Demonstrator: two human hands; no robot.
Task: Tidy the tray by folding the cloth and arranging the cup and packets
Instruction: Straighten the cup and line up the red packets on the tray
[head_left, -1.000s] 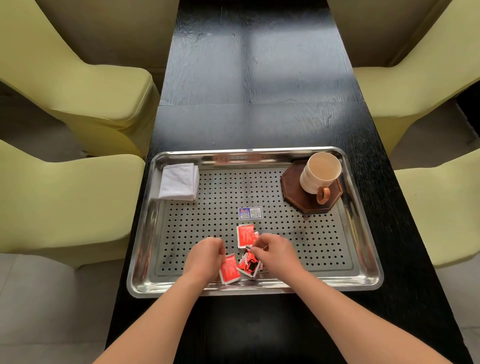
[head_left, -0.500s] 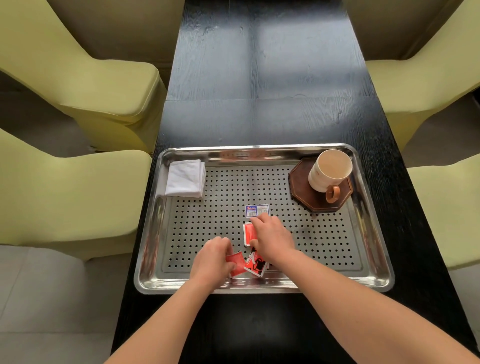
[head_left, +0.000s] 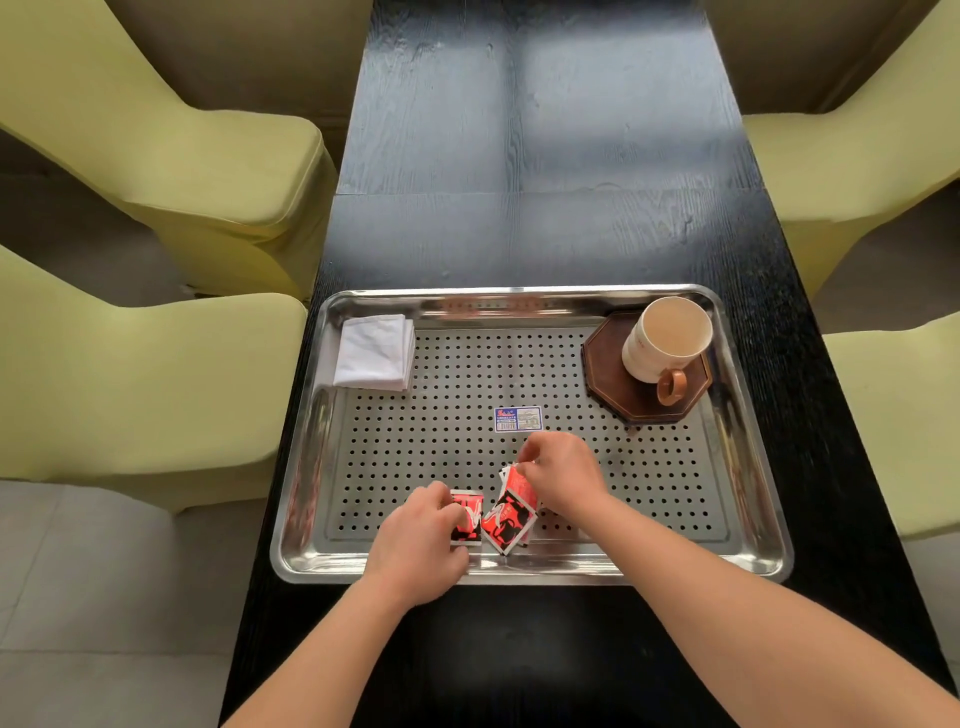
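Observation:
A steel perforated tray (head_left: 748, 551) lies on the black table. A folded white cloth (head_left: 375, 352) sits in its far left corner. A cream cup (head_left: 666, 340) with a tan handle stands on a brown octagonal coaster (head_left: 608, 358) in the far right corner. Near the tray's front edge my left hand (head_left: 418, 545) pinches a red and black packet (head_left: 467, 519). My right hand (head_left: 563, 470) pinches the top of a small stack of red packets (head_left: 511, 514), which stands tilted on the tray floor. The two lots of packets nearly touch.
A blue and white label (head_left: 518, 419) is stuck on the tray floor just beyond my right hand. The black table (head_left: 545, 156) runs away from me, with yellow-green covered chairs (head_left: 156, 130) along both sides.
My right hand has picked up the packet that lay further in and drawn it back onto the stack. My left hand has turned its packet so its printed face shows.

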